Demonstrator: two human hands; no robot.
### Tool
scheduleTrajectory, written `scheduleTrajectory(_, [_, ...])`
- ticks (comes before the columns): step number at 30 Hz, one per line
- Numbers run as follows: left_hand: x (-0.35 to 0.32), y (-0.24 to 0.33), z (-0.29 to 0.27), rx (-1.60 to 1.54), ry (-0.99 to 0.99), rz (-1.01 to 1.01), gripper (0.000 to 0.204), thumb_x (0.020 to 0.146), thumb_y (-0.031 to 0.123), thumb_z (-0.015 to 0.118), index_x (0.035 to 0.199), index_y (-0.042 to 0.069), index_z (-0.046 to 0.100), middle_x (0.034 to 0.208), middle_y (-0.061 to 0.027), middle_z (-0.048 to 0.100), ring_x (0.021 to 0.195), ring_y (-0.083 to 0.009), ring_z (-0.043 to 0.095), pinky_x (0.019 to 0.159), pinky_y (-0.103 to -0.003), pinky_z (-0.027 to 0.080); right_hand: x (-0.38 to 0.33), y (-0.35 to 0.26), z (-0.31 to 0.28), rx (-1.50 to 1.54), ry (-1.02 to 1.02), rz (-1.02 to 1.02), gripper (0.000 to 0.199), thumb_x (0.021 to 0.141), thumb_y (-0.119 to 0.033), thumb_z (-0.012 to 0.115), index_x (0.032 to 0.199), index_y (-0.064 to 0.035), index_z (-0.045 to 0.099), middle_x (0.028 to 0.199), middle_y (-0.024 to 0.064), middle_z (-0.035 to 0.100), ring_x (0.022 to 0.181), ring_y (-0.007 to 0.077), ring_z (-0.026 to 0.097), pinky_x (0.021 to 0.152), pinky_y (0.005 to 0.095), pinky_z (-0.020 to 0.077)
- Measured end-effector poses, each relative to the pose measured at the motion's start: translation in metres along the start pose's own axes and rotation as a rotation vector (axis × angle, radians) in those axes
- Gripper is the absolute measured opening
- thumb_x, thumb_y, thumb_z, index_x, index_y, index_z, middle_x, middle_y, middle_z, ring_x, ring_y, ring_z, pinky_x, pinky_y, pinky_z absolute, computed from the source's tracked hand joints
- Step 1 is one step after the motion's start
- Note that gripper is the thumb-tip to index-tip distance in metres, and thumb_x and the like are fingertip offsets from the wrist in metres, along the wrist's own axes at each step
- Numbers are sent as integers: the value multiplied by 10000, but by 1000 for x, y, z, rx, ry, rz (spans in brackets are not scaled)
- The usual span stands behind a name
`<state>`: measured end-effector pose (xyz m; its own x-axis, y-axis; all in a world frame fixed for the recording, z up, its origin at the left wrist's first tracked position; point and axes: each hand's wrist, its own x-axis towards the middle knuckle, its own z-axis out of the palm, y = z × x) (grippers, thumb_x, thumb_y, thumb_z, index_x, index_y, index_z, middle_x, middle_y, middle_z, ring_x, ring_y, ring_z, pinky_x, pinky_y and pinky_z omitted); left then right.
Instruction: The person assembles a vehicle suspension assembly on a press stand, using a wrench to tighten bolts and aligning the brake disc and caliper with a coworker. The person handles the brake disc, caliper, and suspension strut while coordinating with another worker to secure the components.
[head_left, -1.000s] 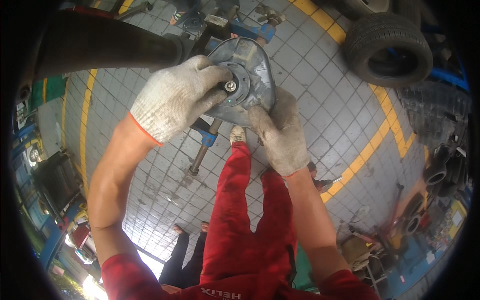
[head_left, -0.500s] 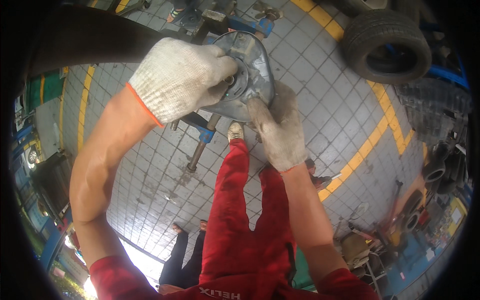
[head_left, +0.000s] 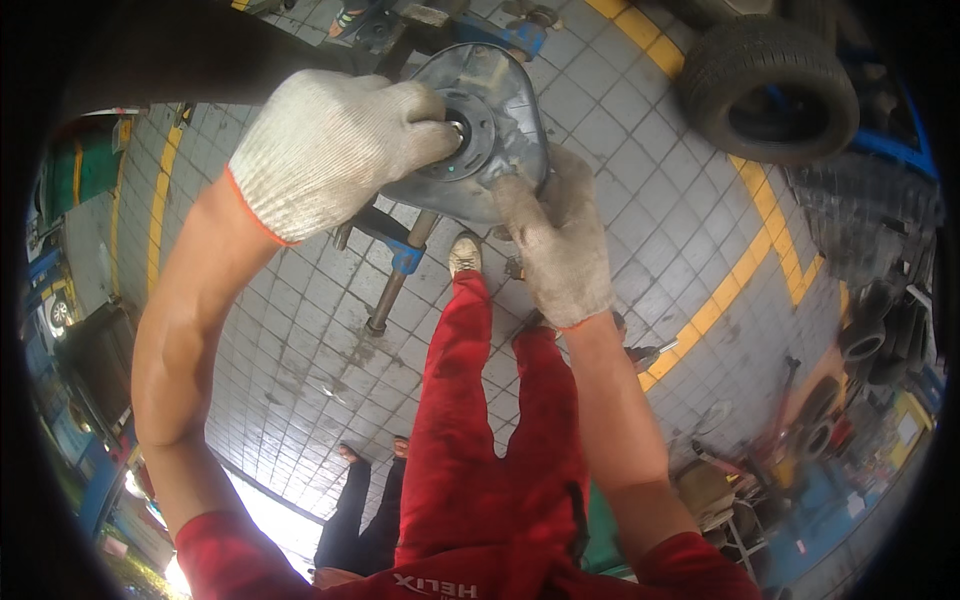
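Note:
A grey, rounded metal plate with a round dark hub, looking like a strut mount, is held up in front of me at the top middle. My left hand, in a white knit glove with an orange cuff, reaches over its left side. The thumb and fingers are pinched at the hub's centre, beside a small shiny metal piece; what exactly they hold is mostly hidden. My right hand, in a dirtier glove, grips the near right rim, thumb on the upper face and fingers underneath.
Beyond the plate stands a metal stand with blue clamps and a steel bar. Tires and dark parts line the right side. A large dark shape spans the upper left. Another person's legs show at the lower left.
Plate and both hands have shifted slightly up and left in the view. My left fingers have drawn back a little at the hub, baring more of its dark centre.

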<state>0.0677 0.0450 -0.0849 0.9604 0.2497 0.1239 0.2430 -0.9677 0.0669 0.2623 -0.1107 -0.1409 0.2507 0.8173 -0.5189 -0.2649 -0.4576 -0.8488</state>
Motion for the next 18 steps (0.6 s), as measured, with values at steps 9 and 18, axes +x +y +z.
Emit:
scheduleTrajectory(9, [13,8,3,-27,-96,-175,161,880,201,778,1023,130,753,1070,-6,723,883,-257,746,705,-376,610,5,6,1,-6,18,-66,577,970,-270,769,1386,32,508,939,65,649,773,128,613,722,298,555])
scheduleTrajectory(18, [-20,13,-6,-635,165,-623,173,908,143,800,1038,55,728,1183,-103,724,970,-223,742,843,-365,614,1,-6,-3,-13,-45,54,629,991,-178,735,1464,129,456,1197,154,686,1023,162,674,852,291,566])
